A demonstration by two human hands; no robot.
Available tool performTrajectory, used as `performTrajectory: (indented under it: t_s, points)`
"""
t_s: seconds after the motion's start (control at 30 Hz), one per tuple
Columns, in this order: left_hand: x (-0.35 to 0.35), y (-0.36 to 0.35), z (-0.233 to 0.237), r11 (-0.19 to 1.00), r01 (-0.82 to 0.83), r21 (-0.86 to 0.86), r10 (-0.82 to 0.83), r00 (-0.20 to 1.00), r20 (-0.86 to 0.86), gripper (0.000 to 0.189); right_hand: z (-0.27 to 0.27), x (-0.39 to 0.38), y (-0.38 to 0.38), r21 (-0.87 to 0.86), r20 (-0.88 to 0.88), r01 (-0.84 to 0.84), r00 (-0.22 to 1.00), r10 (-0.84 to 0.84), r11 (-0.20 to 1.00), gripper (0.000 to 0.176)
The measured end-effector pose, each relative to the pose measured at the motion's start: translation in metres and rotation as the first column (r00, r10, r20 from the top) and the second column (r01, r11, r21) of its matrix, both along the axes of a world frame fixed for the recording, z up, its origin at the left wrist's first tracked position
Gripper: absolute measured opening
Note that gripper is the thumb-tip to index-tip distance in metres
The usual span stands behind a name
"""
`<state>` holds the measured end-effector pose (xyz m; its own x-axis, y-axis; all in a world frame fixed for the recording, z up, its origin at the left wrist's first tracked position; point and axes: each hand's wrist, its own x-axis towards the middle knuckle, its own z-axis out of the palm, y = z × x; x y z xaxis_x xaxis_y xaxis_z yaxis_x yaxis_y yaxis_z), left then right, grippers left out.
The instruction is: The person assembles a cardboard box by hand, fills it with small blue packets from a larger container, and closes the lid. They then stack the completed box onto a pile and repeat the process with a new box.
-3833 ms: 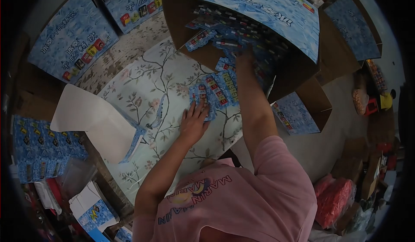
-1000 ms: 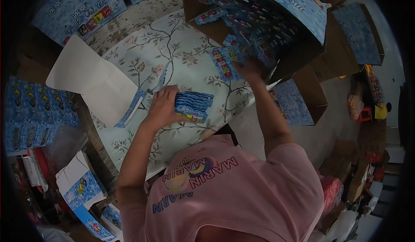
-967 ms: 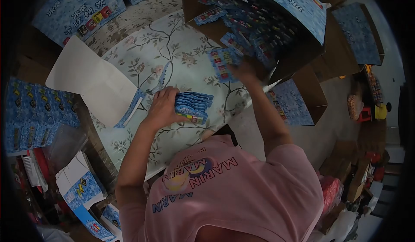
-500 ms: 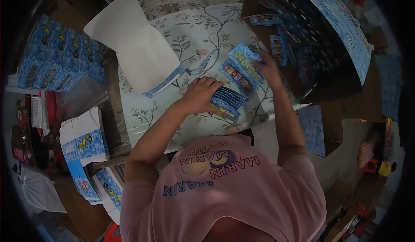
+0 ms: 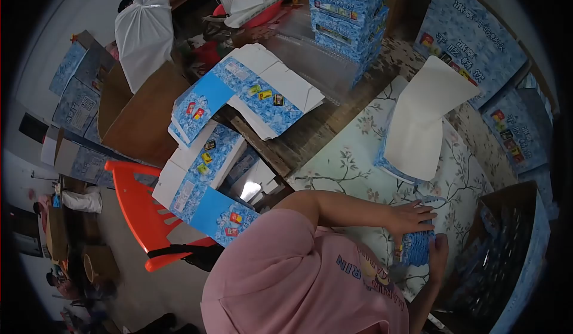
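Observation:
A stack of blue printed packets [image 5: 416,248] stands on edge on the flower-patterned tablecloth [image 5: 334,168], close to my body. My left hand [image 5: 410,219] wraps over its far-left side, thumb down and fingers reaching across the top. Against the opposite side of the packets, my right hand [image 5: 439,256] presses with bent fingers. Both hands hold the stack between them. Beyond my left hand lie white-backed, blue-edged card sheets [image 5: 418,122]. Right of my right hand, an open carton [image 5: 518,200] contains many loose packets, dim and blurred.
Folded blue-and-white box blanks [image 5: 262,89] lie on the wooden table's left part. Stacked blue boxes [image 5: 352,12] rise at the back. An orange chair [image 5: 132,209] and a brown carton [image 5: 143,116] stand to the left. Printed cartons [image 5: 471,42] lean at the far right.
My view has swung left, so the table appears further right. My right hand has moved from beside the carton to the stack, and the two separate packets no longer show apart from it.

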<state>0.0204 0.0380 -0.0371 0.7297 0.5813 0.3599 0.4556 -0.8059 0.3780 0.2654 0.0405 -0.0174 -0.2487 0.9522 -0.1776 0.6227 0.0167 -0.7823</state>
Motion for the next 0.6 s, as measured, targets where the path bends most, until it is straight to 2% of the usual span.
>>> performTrajectory:
  t_s: [0.07, 0.1, 0.13, 0.17, 0.2, 0.27, 0.4, 0.47, 0.5, 0.57, 0.6]
  points:
    - [-0.005, -0.006, 0.004, 0.999, -0.033, -0.013, 0.034, 0.999, 0.017, 0.114, 0.026, -0.028, -0.021, -0.162, -0.187, -0.036, 0.982, 0.005, 0.986, 0.050]
    - [-0.006, -0.006, 0.007, 0.996, -0.024, -0.090, 0.026, 1.000, 0.016, 0.116, 0.031, -0.034, -0.033, -0.164, -0.186, -0.031, 0.983, 0.000, 0.986, 0.050]
    - [-0.009, -0.004, 0.008, 0.986, -0.016, -0.164, 0.018, 1.000, 0.013, 0.117, 0.034, -0.039, -0.043, -0.064, -0.059, -0.076, 0.996, 0.073, 0.995, 0.067]
    - [-0.009, -0.002, 0.007, 0.987, -0.013, -0.161, 0.014, 1.000, 0.007, 0.117, 0.036, -0.046, -0.052, 0.033, 0.072, -0.134, 0.989, 0.131, 0.990, 0.084]
    - [-0.007, -0.002, 0.006, 0.985, -0.013, -0.173, 0.015, 1.000, 0.009, 0.117, 0.037, -0.054, -0.058, 0.040, 0.067, -0.130, 0.990, 0.127, 0.991, 0.084]
    - [-0.004, 0.001, 0.003, 0.986, -0.018, -0.167, 0.019, 1.000, 0.004, 0.117, 0.041, -0.069, -0.062, 0.096, 0.422, -0.098, 0.905, 0.048, 0.991, 0.100]
    - [-0.007, 0.006, -0.012, 0.986, 0.056, -0.159, -0.046, 0.997, 0.068, 0.118, 0.047, -0.082, -0.063, 0.100, 0.412, -0.023, 0.911, -0.020, 0.995, 0.102]
    - [-0.011, 0.011, -0.027, 0.983, 0.121, -0.136, -0.057, 0.914, 0.401, 0.122, 0.036, -0.077, -0.063, 0.101, 0.461, -0.001, 0.886, -0.046, 0.995, 0.099]
    - [-0.015, 0.016, -0.034, 0.986, 0.108, -0.125, -0.051, 0.920, 0.389, 0.122, 0.033, -0.075, -0.062, 0.113, 0.450, -0.011, 0.892, -0.041, 0.994, 0.099]
    - [-0.024, 0.021, -0.049, 0.882, 0.261, -0.393, -0.058, 0.887, 0.459, 0.126, 0.027, -0.073, -0.059, 0.138, 0.538, -0.018, 0.841, -0.060, 0.990, 0.100]
    - [-0.025, 0.020, -0.051, 0.886, 0.247, -0.393, -0.047, 0.890, 0.454, 0.126, 0.022, -0.078, -0.048, 0.140, 0.533, -0.029, 0.845, -0.050, 0.990, 0.100]
